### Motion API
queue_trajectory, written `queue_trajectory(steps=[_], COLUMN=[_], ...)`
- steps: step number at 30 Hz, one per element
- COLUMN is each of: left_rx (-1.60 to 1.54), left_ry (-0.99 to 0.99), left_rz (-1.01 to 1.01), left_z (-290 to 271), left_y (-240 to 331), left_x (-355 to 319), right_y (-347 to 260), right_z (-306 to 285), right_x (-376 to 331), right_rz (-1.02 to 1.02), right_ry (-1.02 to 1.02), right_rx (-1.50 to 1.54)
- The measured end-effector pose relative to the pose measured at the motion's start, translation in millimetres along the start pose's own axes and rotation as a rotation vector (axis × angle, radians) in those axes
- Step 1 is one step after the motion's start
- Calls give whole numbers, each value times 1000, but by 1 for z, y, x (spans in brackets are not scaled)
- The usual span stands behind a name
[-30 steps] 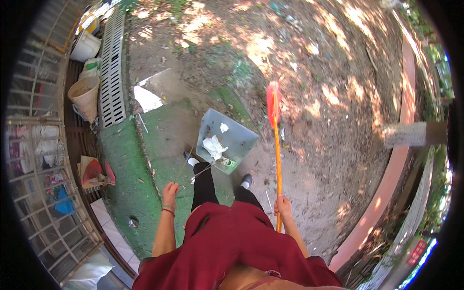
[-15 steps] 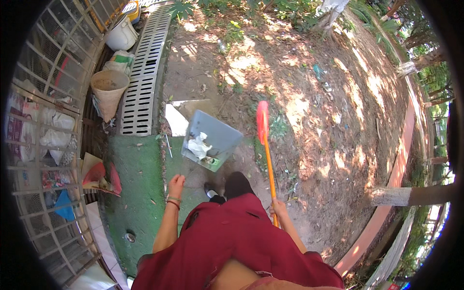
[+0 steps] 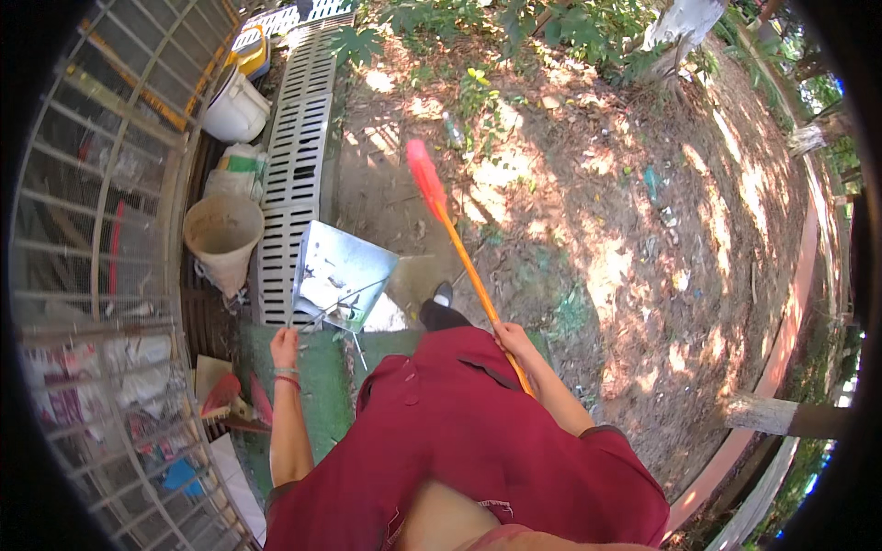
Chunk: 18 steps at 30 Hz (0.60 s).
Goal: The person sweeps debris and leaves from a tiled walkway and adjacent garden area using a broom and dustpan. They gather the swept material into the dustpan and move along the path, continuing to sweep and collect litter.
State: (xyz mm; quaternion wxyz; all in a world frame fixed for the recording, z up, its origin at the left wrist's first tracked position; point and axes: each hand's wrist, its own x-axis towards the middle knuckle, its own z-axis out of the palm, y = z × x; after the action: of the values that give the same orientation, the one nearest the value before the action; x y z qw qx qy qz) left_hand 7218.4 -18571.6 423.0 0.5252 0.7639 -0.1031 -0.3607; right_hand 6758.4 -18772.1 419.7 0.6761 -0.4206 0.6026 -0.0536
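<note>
Evidently, you have the grey, box-shaped plastic dustpan (image 3: 375, 263) over the near end of the pale slotted drain grating (image 3: 304, 129), with white, crumpled litter (image 3: 319, 289) in it; whether its base touches the slats cannot be told. Your left hand (image 3: 285, 349) has its fingers curled tight round the pan's thin wire handle, while your right hand (image 3: 511, 340) is wrapped round the orange-handled broom with a red head (image 3: 468, 265), which points away, clear of the pan. The step in hand looks like a carry, and the next move seems to call for a level pan and a high broom. Along the grating's left edge, the tan, tapering basket (image 3: 227, 269) and the round white bucket (image 3: 236, 110) crowd that side; the barred metal cage (image 3: 99, 248) walls you in farther left.
</note>
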Motion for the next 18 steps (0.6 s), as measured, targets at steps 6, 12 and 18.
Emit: queue_trajectory(steps=[6, 12, 18], left_rx=[82, 102, 421], left_ry=[14, -174, -420], left_rz=[57, 97, 250], left_z=[59, 151, 271], left_y=[99, 180, 201], left_x=[133, 283, 422], right_y=[-149, -227, -282], right_z=[-15, -13, -12], right_x=[39, 129, 206], right_rz=[127, 22, 129], right_ry=[-5, 207, 314], right_rx=[110, 88, 89])
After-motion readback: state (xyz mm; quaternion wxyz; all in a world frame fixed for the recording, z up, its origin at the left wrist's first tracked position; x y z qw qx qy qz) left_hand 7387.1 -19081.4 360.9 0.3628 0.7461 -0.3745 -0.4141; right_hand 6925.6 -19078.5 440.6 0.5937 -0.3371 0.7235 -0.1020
